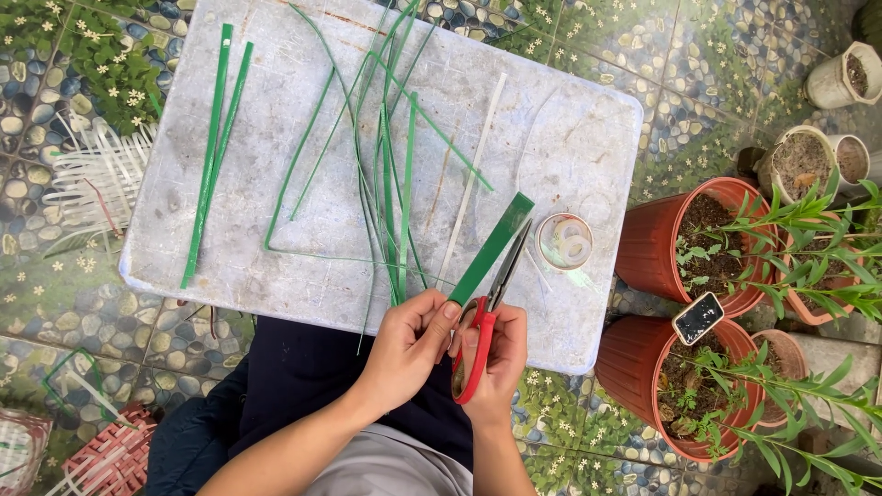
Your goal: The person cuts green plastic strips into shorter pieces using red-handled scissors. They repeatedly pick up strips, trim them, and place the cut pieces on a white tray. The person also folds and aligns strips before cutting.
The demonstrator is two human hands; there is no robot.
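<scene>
Cutting a wide green strip (492, 246) lengthwise with red-handled scissors (485, 321). Left hand (411, 344) pinching the near end of the strip between thumb and fingertips, fingers curled shut on it. Right hand (496, 363) wrapped through the scissor loops, closed around the handles; blades lying along the strip's right edge, nearly closed or only slightly parted, hard to tell exactly. Strip held just above the near edge of the white board (276, 248) across the lap, its far end angled up and right over the board.

To do this step well, judging from the pose: keep the strip taut and flat with the pinch close to the blades, so it does not twist. Run the blades parallel to the long edge, short bites, no closing to the tips, otherwise nicks and a wandering width. Keep the thumb clear of the cutting line.

Already-cut thin green slivers (390, 174) lying in a loose fan mid-board, two broader green strips (216, 138) at the left, a white strip (473, 174) just beside the fan. Tape roll (564, 242) near the right edge of the board. Terracotta pots (689, 239) with plants well to the right on the tiled floor (55, 294).
</scene>
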